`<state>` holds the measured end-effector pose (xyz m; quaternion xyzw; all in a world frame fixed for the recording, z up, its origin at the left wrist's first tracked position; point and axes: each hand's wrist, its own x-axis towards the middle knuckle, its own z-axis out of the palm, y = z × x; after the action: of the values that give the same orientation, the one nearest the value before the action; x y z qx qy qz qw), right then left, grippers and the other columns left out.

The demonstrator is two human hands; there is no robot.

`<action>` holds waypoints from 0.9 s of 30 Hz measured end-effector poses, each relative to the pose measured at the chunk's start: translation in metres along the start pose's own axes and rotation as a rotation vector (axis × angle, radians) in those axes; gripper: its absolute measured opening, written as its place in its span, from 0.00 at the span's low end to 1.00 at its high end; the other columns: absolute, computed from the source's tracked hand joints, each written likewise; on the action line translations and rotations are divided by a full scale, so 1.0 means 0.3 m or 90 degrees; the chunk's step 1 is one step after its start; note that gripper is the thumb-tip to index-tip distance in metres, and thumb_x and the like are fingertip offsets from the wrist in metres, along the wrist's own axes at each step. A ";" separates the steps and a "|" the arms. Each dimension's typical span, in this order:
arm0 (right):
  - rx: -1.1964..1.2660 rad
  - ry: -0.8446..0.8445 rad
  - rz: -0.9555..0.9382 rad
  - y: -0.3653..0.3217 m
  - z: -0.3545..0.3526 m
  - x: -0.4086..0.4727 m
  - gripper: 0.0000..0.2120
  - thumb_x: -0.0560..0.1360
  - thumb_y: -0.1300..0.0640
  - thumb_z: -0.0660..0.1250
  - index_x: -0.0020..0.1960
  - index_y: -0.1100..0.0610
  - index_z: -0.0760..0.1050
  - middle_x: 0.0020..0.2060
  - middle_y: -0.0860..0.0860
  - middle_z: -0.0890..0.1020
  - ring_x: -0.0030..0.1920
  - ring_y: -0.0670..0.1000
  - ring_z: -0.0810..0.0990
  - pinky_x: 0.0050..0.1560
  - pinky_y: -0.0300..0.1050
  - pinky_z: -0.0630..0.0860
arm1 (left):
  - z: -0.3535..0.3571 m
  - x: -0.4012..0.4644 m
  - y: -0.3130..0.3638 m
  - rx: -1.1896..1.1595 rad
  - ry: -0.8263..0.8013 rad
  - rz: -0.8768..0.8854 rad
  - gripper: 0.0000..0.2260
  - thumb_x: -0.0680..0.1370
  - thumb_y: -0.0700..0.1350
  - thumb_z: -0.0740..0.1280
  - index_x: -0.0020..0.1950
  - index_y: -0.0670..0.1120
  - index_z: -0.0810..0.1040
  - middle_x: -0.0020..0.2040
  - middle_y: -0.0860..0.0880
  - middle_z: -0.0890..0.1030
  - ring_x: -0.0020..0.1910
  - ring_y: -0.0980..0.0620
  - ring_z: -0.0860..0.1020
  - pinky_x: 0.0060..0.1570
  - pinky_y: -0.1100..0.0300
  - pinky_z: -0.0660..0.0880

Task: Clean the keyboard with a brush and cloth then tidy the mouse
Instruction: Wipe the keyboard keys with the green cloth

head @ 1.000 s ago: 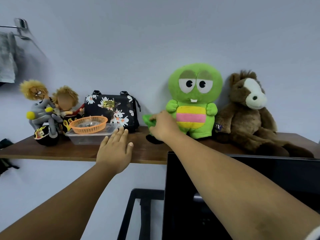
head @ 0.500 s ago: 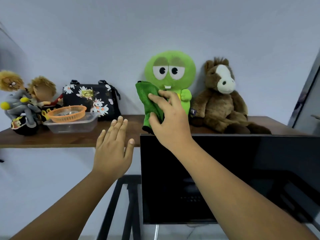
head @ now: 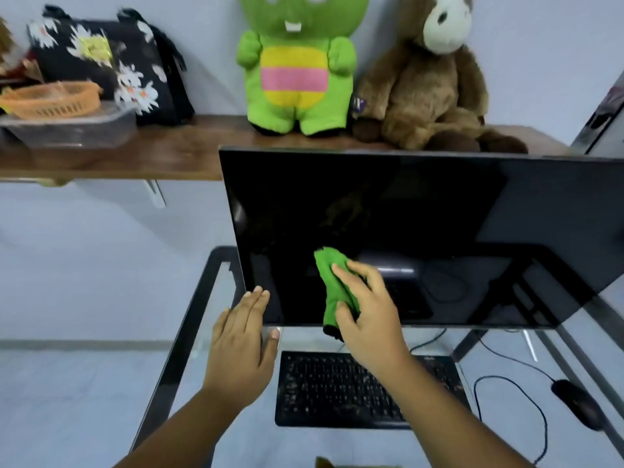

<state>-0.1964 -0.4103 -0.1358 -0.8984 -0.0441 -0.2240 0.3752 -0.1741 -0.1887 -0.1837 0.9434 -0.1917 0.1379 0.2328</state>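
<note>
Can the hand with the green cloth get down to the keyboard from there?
Probably yes. The right hand, gripping the green cloth, hangs in front of the monitor, just above the keyboard. Nothing lies between them; the left hand is off to the side.

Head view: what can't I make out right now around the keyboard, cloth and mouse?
- keyboard: right part hidden by the right forearm; key legends blurred, too small to read.
- green cloth: gripped by the right hand, which covers its right side.
- mouse: small, dark, blurred near the right edge.
- Brush: none visible.
- left hand: contact with the monitor unclear.
</note>
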 end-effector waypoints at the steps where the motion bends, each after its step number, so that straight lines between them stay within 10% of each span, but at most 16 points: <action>1: -0.014 -0.031 0.035 0.051 0.026 -0.039 0.26 0.76 0.62 0.64 0.73 0.50 0.69 0.69 0.41 0.64 0.65 0.45 0.71 0.64 0.41 0.72 | 0.035 -0.022 -0.011 0.007 -0.025 -0.018 0.27 0.80 0.57 0.48 0.78 0.49 0.59 0.77 0.53 0.61 0.77 0.55 0.57 0.75 0.53 0.50; 7: -0.080 -0.222 0.204 0.275 0.176 -0.216 0.27 0.76 0.63 0.63 0.74 0.50 0.68 0.72 0.43 0.64 0.64 0.51 0.71 0.66 0.42 0.71 | 0.240 -0.134 -0.091 0.067 -0.239 -0.137 0.35 0.75 0.63 0.37 0.80 0.50 0.49 0.80 0.53 0.52 0.79 0.54 0.49 0.76 0.52 0.43; 14: -0.226 -0.395 0.317 0.351 0.259 -0.274 0.28 0.77 0.50 0.61 0.76 0.44 0.60 0.75 0.43 0.56 0.69 0.57 0.63 0.61 0.52 0.76 | 0.358 -0.220 -0.164 0.053 -0.432 -0.127 0.42 0.72 0.72 0.50 0.79 0.52 0.41 0.79 0.55 0.43 0.78 0.57 0.42 0.74 0.54 0.38; 19: -0.254 -0.360 0.289 0.357 0.320 -0.254 0.26 0.77 0.52 0.62 0.74 0.45 0.63 0.72 0.47 0.62 0.66 0.59 0.66 0.62 0.53 0.76 | 0.392 -0.236 -0.192 0.029 -0.418 -0.103 0.46 0.71 0.72 0.61 0.79 0.52 0.42 0.80 0.55 0.45 0.77 0.59 0.41 0.73 0.57 0.42; 27: -0.235 -0.409 0.142 0.319 0.408 -0.211 0.23 0.78 0.57 0.60 0.71 0.42 0.68 0.69 0.43 0.67 0.64 0.52 0.67 0.55 0.52 0.79 | 0.421 -0.248 -0.213 0.028 -0.407 -0.082 0.48 0.67 0.76 0.51 0.79 0.53 0.42 0.77 0.59 0.40 0.74 0.61 0.37 0.72 0.58 0.40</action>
<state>-0.1842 -0.3880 -0.3016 -0.9745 -0.0202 0.1072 0.1962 -0.1914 -0.1764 -0.3424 0.9539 -0.1917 -0.1764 0.1487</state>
